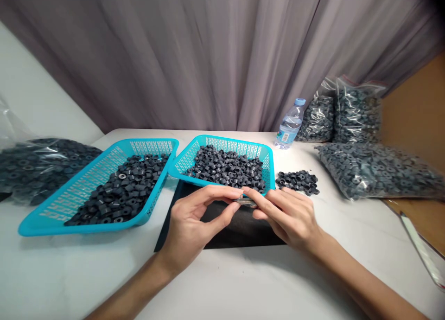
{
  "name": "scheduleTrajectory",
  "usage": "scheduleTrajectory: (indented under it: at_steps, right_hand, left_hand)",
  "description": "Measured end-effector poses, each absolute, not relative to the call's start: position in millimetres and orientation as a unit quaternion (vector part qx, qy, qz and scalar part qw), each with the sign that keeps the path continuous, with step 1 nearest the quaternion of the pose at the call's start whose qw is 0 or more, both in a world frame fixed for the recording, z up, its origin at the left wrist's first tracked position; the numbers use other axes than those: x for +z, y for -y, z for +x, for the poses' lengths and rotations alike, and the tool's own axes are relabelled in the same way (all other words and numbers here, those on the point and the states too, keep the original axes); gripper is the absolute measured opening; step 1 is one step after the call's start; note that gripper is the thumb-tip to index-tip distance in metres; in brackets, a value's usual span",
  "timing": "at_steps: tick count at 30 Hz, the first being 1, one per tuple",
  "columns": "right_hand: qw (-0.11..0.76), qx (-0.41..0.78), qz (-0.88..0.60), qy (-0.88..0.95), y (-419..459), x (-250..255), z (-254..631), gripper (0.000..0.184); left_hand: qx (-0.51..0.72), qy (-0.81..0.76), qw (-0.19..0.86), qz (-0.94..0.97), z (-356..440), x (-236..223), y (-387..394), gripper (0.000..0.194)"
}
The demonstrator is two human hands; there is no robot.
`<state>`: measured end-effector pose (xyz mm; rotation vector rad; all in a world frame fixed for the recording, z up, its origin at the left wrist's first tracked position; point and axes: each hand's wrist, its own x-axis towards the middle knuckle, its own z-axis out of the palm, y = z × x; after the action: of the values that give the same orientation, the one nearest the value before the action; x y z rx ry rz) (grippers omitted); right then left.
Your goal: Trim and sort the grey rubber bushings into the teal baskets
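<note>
My left hand (194,222) and my right hand (285,213) meet over a black mat (239,229) on the white table. Both pinch a small grey part (244,201) between their fingertips; the part is too small to name. Just behind the hands stands a turquoise basket (264,150) full of small dark ring-shaped parts (227,167). A second turquoise basket (86,176) to the left holds more of the same dark rings.
A loose heap of dark rings (299,181) lies right of the near basket. Clear plastic bags of rings lie at the right (378,169), back right (347,111) and far left (38,164). A water bottle (290,125) stands by the curtain.
</note>
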<state>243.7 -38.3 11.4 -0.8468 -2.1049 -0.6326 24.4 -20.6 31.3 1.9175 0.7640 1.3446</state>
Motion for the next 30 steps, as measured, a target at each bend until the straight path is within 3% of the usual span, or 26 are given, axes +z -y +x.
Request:
scheduleTrajectory:
  at_steps: [12,23,30]
  right_hand:
    - [0.367,-0.264,-0.336,0.826,36.6,7.0,247.0,0.047]
    - [0.374,-0.255,-0.339,0.825,37.1,11.5,244.9,0.037]
    - [0.436,-0.179,-0.37,0.801,40.4,7.4,245.3,0.035]
  left_hand:
    - [0.512,-0.298,0.334,0.733,24.3,29.8,18.9,0.019]
    - [0.51,-0.302,0.34,0.73,24.9,30.2,19.1,0.021]
    - [0.503,-0.32,0.435,0.675,27.8,34.9,19.4,0.02]
